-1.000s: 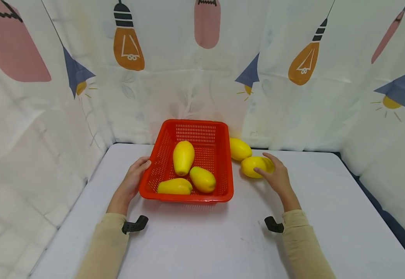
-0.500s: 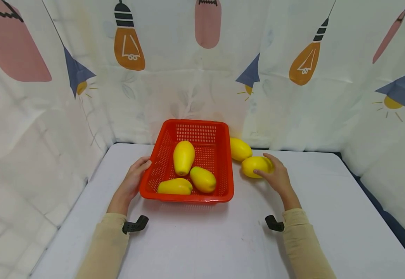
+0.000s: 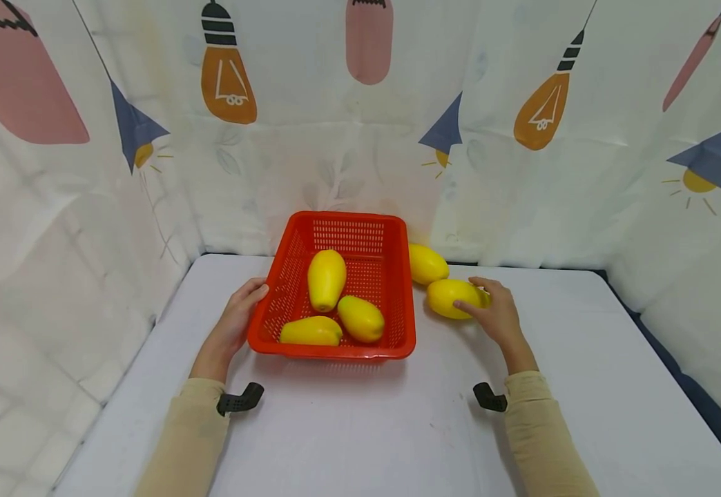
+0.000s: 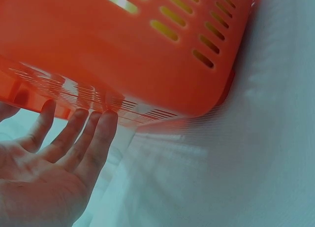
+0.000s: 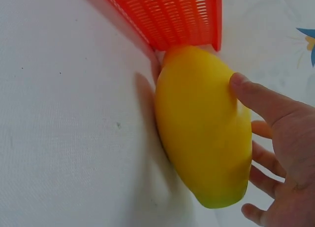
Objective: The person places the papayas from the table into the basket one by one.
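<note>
A red plastic basket (image 3: 400, 304) with slotted walls holds three yellow papayas, one of them a papaya (image 3: 327, 279) near its middle. My left hand (image 3: 236, 319) is at the basket's left side. In the left wrist view its fairly straight fingers (image 4: 101, 138) touch the outer wall. To the right of the basket, my right hand (image 3: 496, 316) holds another yellow papaya (image 3: 450, 298), with the thumb on one side and the fingers on the far side. In the right wrist view this papaya (image 5: 202, 123) lies with its greenish end toward the camera.
One more papaya (image 3: 427, 265) lies behind the held one, beside the basket's right wall. A white table (image 3: 360, 428) bears everything. A patterned curtain (image 3: 360, 159) hangs close behind the basket and also along the sides.
The right hand's fingers have closed in slightly round the papaya, which has turned a little, showing more of its right end. The left hand and basket stay put.
</note>
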The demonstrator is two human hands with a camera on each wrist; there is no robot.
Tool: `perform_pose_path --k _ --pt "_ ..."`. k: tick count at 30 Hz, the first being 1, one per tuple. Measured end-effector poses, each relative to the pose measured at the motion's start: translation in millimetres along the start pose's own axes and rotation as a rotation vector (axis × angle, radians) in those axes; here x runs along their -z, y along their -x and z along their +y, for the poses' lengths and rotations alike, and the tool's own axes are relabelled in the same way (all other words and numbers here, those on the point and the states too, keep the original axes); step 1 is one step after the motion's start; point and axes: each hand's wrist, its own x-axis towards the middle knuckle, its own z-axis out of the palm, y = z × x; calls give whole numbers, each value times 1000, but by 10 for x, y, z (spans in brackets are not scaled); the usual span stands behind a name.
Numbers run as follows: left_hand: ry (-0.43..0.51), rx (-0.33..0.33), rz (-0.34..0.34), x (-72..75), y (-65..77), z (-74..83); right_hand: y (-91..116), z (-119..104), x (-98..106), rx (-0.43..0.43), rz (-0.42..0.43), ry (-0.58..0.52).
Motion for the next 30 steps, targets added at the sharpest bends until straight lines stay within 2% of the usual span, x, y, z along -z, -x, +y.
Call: perform_pose_path --k 8,17,23,30 --pt "2 -7 -3 11 -3 0 -48 16 -50 23 -30 0" --pt "14 -4 -4 5 -10 -8 -35 -42 -118 -72 -126 -78" --pt "17 -8 -7 3 -14 -12 -35 -62 -127 -99 -139 -58" --pt "19 -9 -4 7 -7 -13 -25 -62 -149 -153 -227 2"
